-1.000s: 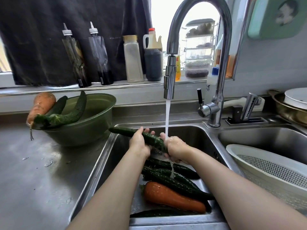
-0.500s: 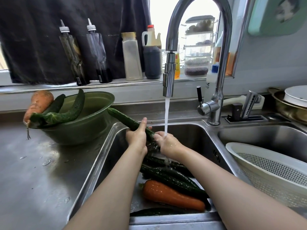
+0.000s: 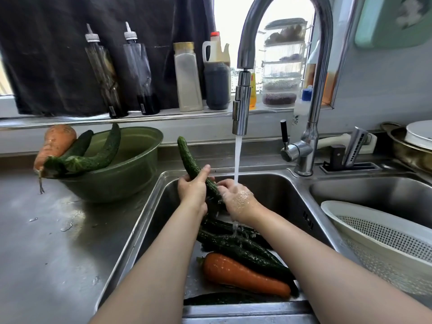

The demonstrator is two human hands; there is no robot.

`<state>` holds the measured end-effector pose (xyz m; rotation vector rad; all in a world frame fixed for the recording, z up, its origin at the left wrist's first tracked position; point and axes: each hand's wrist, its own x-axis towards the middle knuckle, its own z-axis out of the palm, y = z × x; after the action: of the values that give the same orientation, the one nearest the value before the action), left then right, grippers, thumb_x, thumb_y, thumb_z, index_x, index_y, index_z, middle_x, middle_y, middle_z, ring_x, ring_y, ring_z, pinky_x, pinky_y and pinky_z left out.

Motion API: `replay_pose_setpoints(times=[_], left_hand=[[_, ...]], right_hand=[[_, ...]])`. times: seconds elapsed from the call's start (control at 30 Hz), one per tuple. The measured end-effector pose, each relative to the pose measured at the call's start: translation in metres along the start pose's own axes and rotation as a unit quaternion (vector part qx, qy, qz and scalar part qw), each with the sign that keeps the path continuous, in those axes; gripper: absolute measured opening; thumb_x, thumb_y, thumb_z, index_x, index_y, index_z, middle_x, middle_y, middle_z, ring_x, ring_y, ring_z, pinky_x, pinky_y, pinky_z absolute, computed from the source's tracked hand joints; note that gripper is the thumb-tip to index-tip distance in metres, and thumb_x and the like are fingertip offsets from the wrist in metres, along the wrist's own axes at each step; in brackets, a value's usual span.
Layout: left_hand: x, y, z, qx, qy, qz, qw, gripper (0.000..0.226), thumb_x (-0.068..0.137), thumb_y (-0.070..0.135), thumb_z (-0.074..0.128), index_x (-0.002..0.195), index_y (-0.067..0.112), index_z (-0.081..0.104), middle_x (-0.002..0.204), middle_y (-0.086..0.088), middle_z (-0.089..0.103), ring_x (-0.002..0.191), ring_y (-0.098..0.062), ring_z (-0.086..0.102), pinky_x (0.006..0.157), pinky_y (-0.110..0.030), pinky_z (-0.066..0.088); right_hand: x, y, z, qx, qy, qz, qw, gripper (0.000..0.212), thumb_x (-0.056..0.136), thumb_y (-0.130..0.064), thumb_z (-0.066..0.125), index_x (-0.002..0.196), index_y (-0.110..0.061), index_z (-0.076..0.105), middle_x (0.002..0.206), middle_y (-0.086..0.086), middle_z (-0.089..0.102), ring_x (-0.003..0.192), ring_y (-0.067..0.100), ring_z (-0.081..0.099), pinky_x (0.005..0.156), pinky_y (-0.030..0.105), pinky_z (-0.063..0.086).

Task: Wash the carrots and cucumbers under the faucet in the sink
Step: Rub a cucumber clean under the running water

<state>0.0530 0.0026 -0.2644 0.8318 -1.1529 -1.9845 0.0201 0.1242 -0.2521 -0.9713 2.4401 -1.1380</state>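
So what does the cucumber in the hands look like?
The cucumber is long, thin, dark green and bumpy, with a slight shine. It is tilted, its free tip pointing up and to the left, above the sink. The left hand grips its middle and the right hand holds its lower end, which is hidden. The water falls on the right hand, beside the cucumber's upper part, not on it.
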Motion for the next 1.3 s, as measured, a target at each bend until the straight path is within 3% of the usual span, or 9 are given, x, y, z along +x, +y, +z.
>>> replay_pose_setpoints(times=[0.2,0.37,0.5,0.7,0.87,0.93,1.1,1.2,1.3], left_hand=[[-0.004,0.006,0.003,0.020,-0.125,0.017,0.992,0.038,0.101,0.018,0.065,0.132,-0.002,0.055,0.112,-0.009,0.076,0.111,-0.022,0.072,0.102,-0.044,0.055],[-0.005,0.006,0.000,0.032,-0.191,-0.041,0.980,0.019,0.104,0.022,0.058,0.106,0.005,0.067,0.111,-0.016,0.074,0.100,-0.026,0.073,0.098,-0.048,0.054],[-0.012,0.005,0.006,0.021,-0.185,-0.027,0.982,0.031,0.101,0.014,0.064,0.126,-0.001,0.054,0.100,-0.017,0.078,0.090,-0.025,0.077,0.079,-0.038,0.062],[-0.018,0.006,0.013,-0.013,-0.143,0.040,0.989,0.037,0.098,0.006,0.066,0.128,0.006,0.045,0.105,-0.019,0.074,0.095,-0.030,0.075,0.083,-0.041,0.062],[-0.009,0.008,0.013,-0.050,-0.102,0.091,0.989,0.038,0.098,0.006,0.066,0.127,0.020,0.047,0.114,-0.002,0.065,0.090,-0.015,0.075,0.103,-0.053,0.053],[-0.006,0.011,0.012,-0.076,-0.104,0.076,0.989,0.038,0.099,0.008,0.065,0.126,0.024,0.044,0.120,-0.005,0.062,0.089,-0.018,0.074,0.099,-0.062,0.053],[-0.009,0.012,0.009,-0.093,-0.135,0.013,0.986,0.057,0.097,0.008,0.067,0.146,0.008,0.037,0.111,-0.016,0.066,0.083,-0.025,0.074,0.076,-0.045,0.063],[-0.015,0.007,0.016,-0.083,-0.164,-0.003,0.983,0.052,0.098,0.005,0.064,0.145,0.005,0.040,0.108,-0.020,0.065,0.089,-0.027,0.073,0.087,-0.048,0.062],[-0.023,0.006,0.022,-0.108,-0.185,-0.015,0.977,0.049,0.101,0.002,0.059,0.145,0.002,0.037,0.097,-0.014,0.063,0.073,-0.018,0.075,0.069,-0.034,0.063]], right_hand=[[0.002,0.000,0.004,0.082,-0.044,-0.011,0.996,0.041,0.107,-0.028,0.045,0.147,-0.023,0.049,0.129,0.007,0.065,0.115,0.023,0.062,0.100,0.037,0.048],[-0.004,-0.002,0.001,0.167,-0.026,0.052,0.984,0.048,0.105,-0.053,0.036,0.116,-0.016,0.062,0.082,0.009,0.069,0.053,0.020,0.059,0.052,0.032,0.049],[-0.012,-0.005,-0.011,0.149,-0.069,0.161,0.973,0.087,0.091,-0.085,0.024,0.084,-0.009,0.067,0.055,0.005,0.061,0.036,0.017,0.046,0.041,0.021,0.039],[-0.005,-0.006,-0.014,0.011,-0.036,0.166,0.985,0.093,0.087,-0.090,0.010,0.089,-0.018,0.069,0.067,0.004,0.062,0.060,0.022,0.058,0.068,0.033,0.048],[-0.002,0.006,-0.015,-0.015,-0.039,0.036,0.998,0.043,0.104,-0.056,0.041,0.125,-0.022,0.057,0.105,0.004,0.061,0.102,0.026,0.060,0.076,0.031,0.039],[0.000,0.010,-0.013,-0.039,-0.039,0.018,0.998,0.040,0.103,-0.048,0.052,0.132,-0.021,0.053,0.103,0.000,0.059,0.104,0.027,0.061,0.082,0.031,0.041],[-0.010,0.000,-0.019,-0.135,0.037,-0.038,0.989,0.040,0.104,-0.056,0.041,0.124,-0.024,0.056,0.107,0.007,0.064,0.107,0.033,0.063,0.087,0.039,0.050],[-0.012,-0.006,-0.031,-0.171,0.072,0.049,0.981,0.050,0.109,-0.049,0.025,0.151,-0.031,0.045,0.128,0.014,0.062,0.121,0.037,0.058,0.091,0.042,0.047],[-0.005,-0.005,-0.032,-0.173,0.095,0.174,0.965,0.073,0.104,-0.063,0.017,0.144,-0.015,0.056,0.125,0.014,0.066,0.117,0.034,0.062,0.089,0.042,0.045]])
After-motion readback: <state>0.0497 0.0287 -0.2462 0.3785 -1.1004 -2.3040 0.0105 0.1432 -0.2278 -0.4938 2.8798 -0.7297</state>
